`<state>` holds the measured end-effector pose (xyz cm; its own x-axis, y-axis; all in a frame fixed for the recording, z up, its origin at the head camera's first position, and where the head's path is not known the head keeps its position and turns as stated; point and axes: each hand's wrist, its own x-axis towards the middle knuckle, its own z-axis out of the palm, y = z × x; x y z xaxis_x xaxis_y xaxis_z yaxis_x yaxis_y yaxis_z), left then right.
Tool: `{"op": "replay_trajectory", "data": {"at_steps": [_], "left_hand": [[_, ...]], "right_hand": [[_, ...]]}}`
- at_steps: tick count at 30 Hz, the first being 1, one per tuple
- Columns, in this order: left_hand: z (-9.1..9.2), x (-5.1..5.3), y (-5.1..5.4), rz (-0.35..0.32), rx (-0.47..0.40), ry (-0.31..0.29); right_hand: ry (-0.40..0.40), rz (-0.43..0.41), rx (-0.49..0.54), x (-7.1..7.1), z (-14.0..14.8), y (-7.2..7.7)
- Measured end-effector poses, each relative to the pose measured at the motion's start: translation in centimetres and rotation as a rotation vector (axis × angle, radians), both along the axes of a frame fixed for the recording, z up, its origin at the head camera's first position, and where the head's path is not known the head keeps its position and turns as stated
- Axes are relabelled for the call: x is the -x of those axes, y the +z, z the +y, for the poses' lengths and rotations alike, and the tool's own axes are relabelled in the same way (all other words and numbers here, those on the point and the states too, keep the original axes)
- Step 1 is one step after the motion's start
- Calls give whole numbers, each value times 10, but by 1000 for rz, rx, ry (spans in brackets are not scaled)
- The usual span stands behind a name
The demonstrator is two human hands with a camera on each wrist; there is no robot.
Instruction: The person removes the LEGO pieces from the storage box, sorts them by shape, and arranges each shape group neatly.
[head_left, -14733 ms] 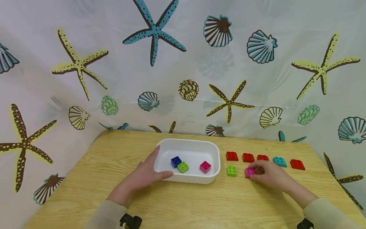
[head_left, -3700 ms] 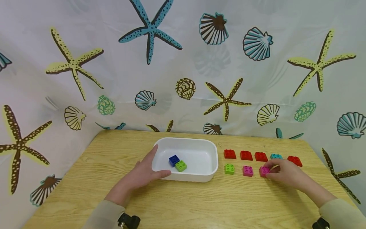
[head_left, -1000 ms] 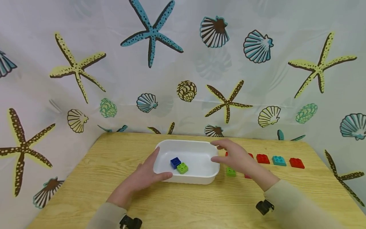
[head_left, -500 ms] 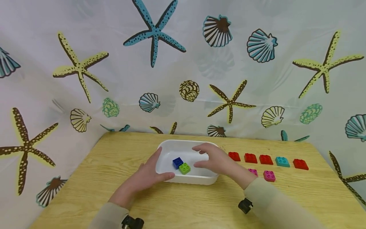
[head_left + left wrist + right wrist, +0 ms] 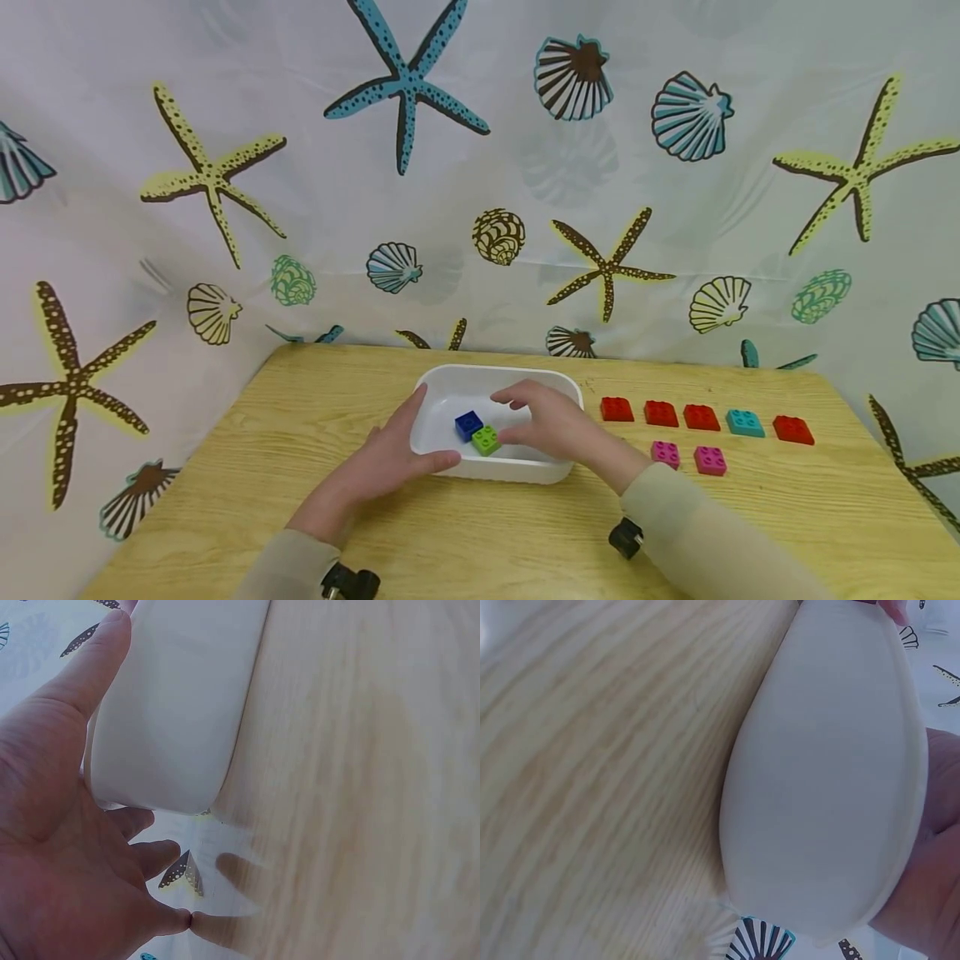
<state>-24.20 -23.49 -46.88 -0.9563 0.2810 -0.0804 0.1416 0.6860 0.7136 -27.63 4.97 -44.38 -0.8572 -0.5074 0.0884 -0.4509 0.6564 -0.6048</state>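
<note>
A white plastic tray (image 5: 502, 472) stands on the table, holding a dark blue toy building brick (image 5: 468, 426) and a lime green brick (image 5: 487, 440) side by side. My left hand (image 5: 382, 462) rests at the tray's left end, its straight thumb along the near side and its fingers at the end wall. In the left wrist view, that thumb lies against the tray's outer wall (image 5: 172, 705). My right hand (image 5: 551, 421) reaches over the tray's right side, thumb and fingers spread apart, thumb tip close beside the lime brick; contact cannot be told.
Right of the tray, several red bricks (image 5: 661, 413) and one turquoise brick (image 5: 745, 422) form a back row. Two pink bricks (image 5: 665, 453) lie in front. My right forearm covers the spot of another lime brick. A patterned curtain (image 5: 480, 183) closes off the table's back.
Since the earliest frame, the tray's pink brick has gone to the row on the table beside the other pink one. My right hand has come left from there into the tray. My left hand stays put.
</note>
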Motion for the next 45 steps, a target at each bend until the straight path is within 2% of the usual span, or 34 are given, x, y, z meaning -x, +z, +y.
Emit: {"op": "replay_trajectory", "data": {"at_steps": [12,26,45], "left_hand": [[0,0,-2,-2,2,-2],[0,0,-1,-13,8,7],[0,-1,1,10,-11,-13]], "right_hand": [[4,-50,-41,4,-8,-8],[32,-93,-162,7,-15,-9],[35,-77,-165,8,-14,-12]]}}
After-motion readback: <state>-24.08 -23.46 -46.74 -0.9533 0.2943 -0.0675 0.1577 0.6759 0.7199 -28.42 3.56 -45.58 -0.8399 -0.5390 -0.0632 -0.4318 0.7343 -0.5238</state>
